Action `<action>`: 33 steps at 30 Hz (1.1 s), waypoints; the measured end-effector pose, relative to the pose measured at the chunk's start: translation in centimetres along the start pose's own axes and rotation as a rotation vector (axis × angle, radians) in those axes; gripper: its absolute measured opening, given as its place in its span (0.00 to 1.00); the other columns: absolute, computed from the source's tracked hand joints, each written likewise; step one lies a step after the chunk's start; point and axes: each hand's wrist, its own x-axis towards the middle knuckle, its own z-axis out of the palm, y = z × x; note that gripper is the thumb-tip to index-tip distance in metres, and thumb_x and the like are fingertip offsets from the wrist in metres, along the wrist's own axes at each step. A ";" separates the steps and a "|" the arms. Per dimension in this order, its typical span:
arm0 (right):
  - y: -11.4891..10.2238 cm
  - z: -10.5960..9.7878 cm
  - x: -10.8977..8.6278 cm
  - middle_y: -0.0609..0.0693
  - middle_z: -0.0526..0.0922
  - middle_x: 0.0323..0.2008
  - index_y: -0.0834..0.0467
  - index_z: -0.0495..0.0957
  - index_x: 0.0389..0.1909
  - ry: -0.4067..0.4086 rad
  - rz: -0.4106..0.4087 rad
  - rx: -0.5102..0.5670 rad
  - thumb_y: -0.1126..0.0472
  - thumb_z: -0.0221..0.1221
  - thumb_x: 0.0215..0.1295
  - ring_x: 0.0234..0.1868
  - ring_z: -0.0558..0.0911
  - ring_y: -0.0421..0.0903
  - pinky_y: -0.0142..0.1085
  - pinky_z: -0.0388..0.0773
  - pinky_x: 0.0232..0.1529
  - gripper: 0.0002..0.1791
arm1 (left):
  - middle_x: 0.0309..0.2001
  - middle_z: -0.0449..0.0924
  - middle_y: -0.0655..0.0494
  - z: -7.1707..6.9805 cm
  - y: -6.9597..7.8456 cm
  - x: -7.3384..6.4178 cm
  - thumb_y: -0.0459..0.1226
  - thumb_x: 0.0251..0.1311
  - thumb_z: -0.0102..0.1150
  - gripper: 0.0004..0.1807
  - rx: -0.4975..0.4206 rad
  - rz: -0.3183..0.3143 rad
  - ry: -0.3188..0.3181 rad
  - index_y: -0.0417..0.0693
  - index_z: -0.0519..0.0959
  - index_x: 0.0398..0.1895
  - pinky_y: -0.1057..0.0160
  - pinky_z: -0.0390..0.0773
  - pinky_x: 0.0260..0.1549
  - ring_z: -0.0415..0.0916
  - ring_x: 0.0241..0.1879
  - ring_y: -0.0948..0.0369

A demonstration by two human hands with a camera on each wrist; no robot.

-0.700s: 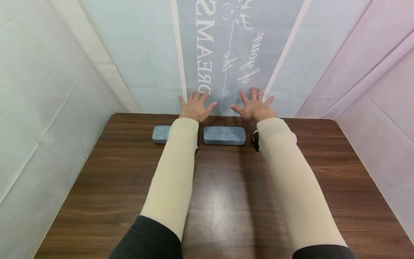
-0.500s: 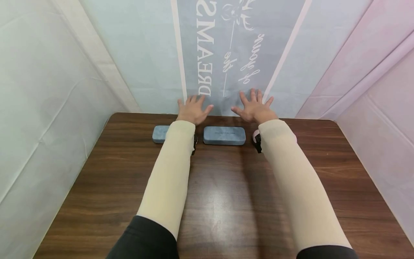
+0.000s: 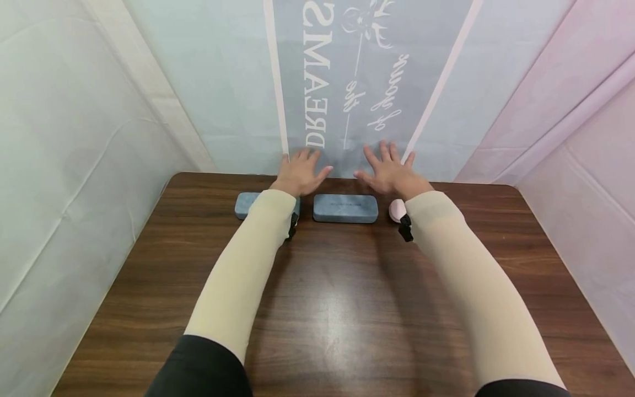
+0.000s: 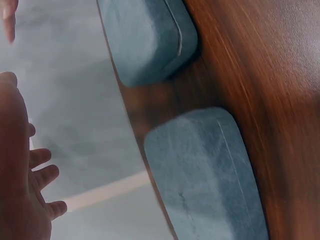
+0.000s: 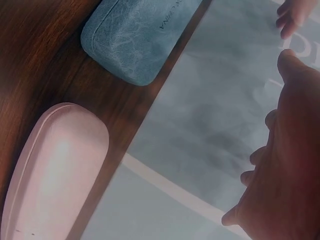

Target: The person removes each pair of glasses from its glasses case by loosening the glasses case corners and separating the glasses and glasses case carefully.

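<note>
My left hand (image 3: 301, 175) is held out past the far side of the table, fingers spread, nothing in it. To its right, my right hand (image 3: 392, 173) is stretched out in the same way, also holding nothing. Just nearer than the hands, a row of hard cases shaped like glasses cases lies on the table. One blue case (image 3: 345, 208) sits between the wrists. Another blue case (image 3: 245, 204) is partly covered by the left sleeve. The pink case (image 5: 60, 170), mostly hidden by the right forearm in the head view, shows well in the right wrist view.
The brown wooden table (image 3: 327, 286) ends right behind the cases. Beyond it hangs a pale blue-grey cloth (image 3: 238, 110) with white lettering. White cloth (image 3: 74, 165) hangs at the left and pinkish cloth (image 3: 585, 165) at the right.
Both hands have drawn back slightly toward me, and the forearms have moved apart. More of the left blue case and the pink case now shows. The cases stay in place.
</note>
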 end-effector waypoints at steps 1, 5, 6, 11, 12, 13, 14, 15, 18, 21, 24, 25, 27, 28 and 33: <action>0.1 0.0 0.0 0.61 0.18 0.78 0.47 0.25 0.82 0.007 -0.009 0.001 0.25 0.27 0.73 0.77 0.21 0.62 0.73 0.19 0.65 0.48 | 0.80 0.49 0.46 0.1 0.2 0.1 0.65 0.76 0.26 0.41 0.000 0.013 0.006 0.53 0.49 0.83 0.39 0.45 0.74 0.46 0.79 0.49; 0.2 -0.1 -0.4 0.61 0.20 0.79 0.48 0.28 0.82 0.032 -0.046 0.011 0.29 0.32 0.77 0.78 0.24 0.61 0.71 0.20 0.67 0.46 | 0.79 0.52 0.47 0.2 0.7 0.2 0.64 0.77 0.27 0.40 0.018 0.065 0.028 0.52 0.51 0.82 0.41 0.49 0.73 0.48 0.78 0.50; 0.2 -0.1 -0.6 0.61 0.21 0.79 0.47 0.29 0.82 0.038 -0.054 0.013 0.30 0.33 0.77 0.79 0.25 0.61 0.71 0.20 0.67 0.45 | 0.79 0.53 0.48 0.2 0.8 0.2 0.64 0.77 0.28 0.40 0.021 0.077 0.033 0.51 0.52 0.82 0.41 0.50 0.73 0.49 0.78 0.50; 1.0 0.2 -1.1 0.61 0.25 0.80 0.48 0.31 0.83 0.063 -0.087 0.008 0.30 0.37 0.77 0.80 0.28 0.61 0.70 0.23 0.68 0.46 | 0.78 0.55 0.49 0.2 1.0 0.1 0.63 0.77 0.30 0.39 -0.002 0.126 0.042 0.52 0.52 0.82 0.43 0.52 0.73 0.52 0.77 0.50; 1.2 0.3 -1.2 0.62 0.27 0.80 0.48 0.31 0.83 0.067 -0.093 0.005 0.30 0.37 0.77 0.80 0.29 0.61 0.71 0.24 0.69 0.46 | 0.78 0.55 0.49 0.1 1.1 0.1 0.62 0.78 0.31 0.39 -0.008 0.134 0.043 0.52 0.52 0.82 0.43 0.51 0.73 0.52 0.77 0.50; 1.5 0.5 -1.2 0.62 0.28 0.80 0.49 0.31 0.83 0.069 -0.098 0.003 0.30 0.37 0.77 0.80 0.29 0.61 0.71 0.25 0.69 0.46 | 0.78 0.55 0.49 0.1 1.1 0.0 0.62 0.78 0.31 0.38 -0.011 0.141 0.045 0.52 0.53 0.82 0.43 0.51 0.73 0.52 0.77 0.51; 1.7 0.5 -1.4 0.63 0.29 0.81 0.49 0.31 0.83 0.070 -0.103 0.003 0.30 0.37 0.77 0.80 0.30 0.61 0.71 0.26 0.69 0.47 | 0.78 0.55 0.49 0.0 1.2 0.0 0.62 0.78 0.31 0.38 -0.013 0.148 0.045 0.53 0.53 0.82 0.43 0.50 0.73 0.52 0.77 0.51; 1.9 0.7 -1.5 0.64 0.30 0.80 0.50 0.31 0.83 0.073 -0.110 0.005 0.30 0.37 0.77 0.80 0.31 0.62 0.71 0.27 0.69 0.47 | 0.79 0.54 0.49 0.0 1.2 0.0 0.62 0.78 0.32 0.38 -0.010 0.154 0.047 0.53 0.53 0.82 0.43 0.49 0.74 0.52 0.77 0.51; 2.5 1.0 -1.9 0.64 0.32 0.81 0.50 0.32 0.83 0.074 -0.117 0.019 0.29 0.37 0.76 0.80 0.32 0.63 0.72 0.27 0.69 0.47 | 0.79 0.54 0.50 -0.1 1.4 -0.1 0.63 0.77 0.32 0.38 0.010 0.172 0.050 0.54 0.53 0.82 0.40 0.45 0.74 0.51 0.77 0.51; 3.2 1.4 -2.3 0.64 0.32 0.81 0.50 0.33 0.83 0.077 -0.119 0.026 0.29 0.38 0.76 0.80 0.33 0.63 0.72 0.27 0.68 0.48 | 0.80 0.51 0.50 0.0 1.7 -0.2 0.63 0.77 0.33 0.39 0.042 0.178 0.040 0.54 0.51 0.82 0.38 0.40 0.74 0.49 0.78 0.52; 3.7 1.7 -2.6 0.64 0.33 0.81 0.50 0.33 0.83 0.079 -0.117 0.018 0.29 0.39 0.76 0.80 0.33 0.64 0.72 0.27 0.68 0.47 | 0.81 0.48 0.50 0.2 2.0 -0.2 0.64 0.76 0.32 0.40 0.068 0.177 0.033 0.55 0.49 0.83 0.37 0.37 0.74 0.46 0.79 0.51; 3.8 1.7 -2.7 0.64 0.33 0.81 0.50 0.34 0.83 0.082 -0.118 0.017 0.30 0.39 0.76 0.80 0.34 0.64 0.72 0.27 0.68 0.47 | 0.81 0.47 0.50 0.3 2.1 -0.2 0.64 0.76 0.32 0.40 0.070 0.177 0.033 0.55 0.49 0.83 0.36 0.37 0.73 0.45 0.79 0.51; 4.0 1.8 -2.9 0.65 0.33 0.81 0.50 0.34 0.83 0.083 -0.117 0.016 0.30 0.39 0.77 0.80 0.34 0.65 0.72 0.27 0.68 0.47 | 0.82 0.44 0.50 0.4 2.4 -0.2 0.65 0.76 0.32 0.41 0.080 0.178 0.028 0.56 0.48 0.83 0.35 0.35 0.73 0.41 0.80 0.51; 4.2 1.8 -3.0 0.65 0.33 0.81 0.50 0.34 0.83 0.084 -0.117 0.016 0.30 0.39 0.77 0.79 0.34 0.65 0.72 0.27 0.68 0.47 | 0.82 0.43 0.50 0.5 2.5 -0.2 0.66 0.75 0.31 0.41 0.084 0.180 0.027 0.57 0.47 0.83 0.35 0.35 0.73 0.40 0.80 0.51; 5.0 2.2 -3.5 0.66 0.33 0.80 0.50 0.34 0.83 0.087 -0.121 0.027 0.30 0.39 0.76 0.79 0.34 0.67 0.73 0.27 0.67 0.47 | 0.83 0.36 0.52 1.2 3.2 -0.1 0.68 0.74 0.29 0.42 0.088 0.193 0.016 0.60 0.44 0.84 0.34 0.30 0.72 0.32 0.81 0.52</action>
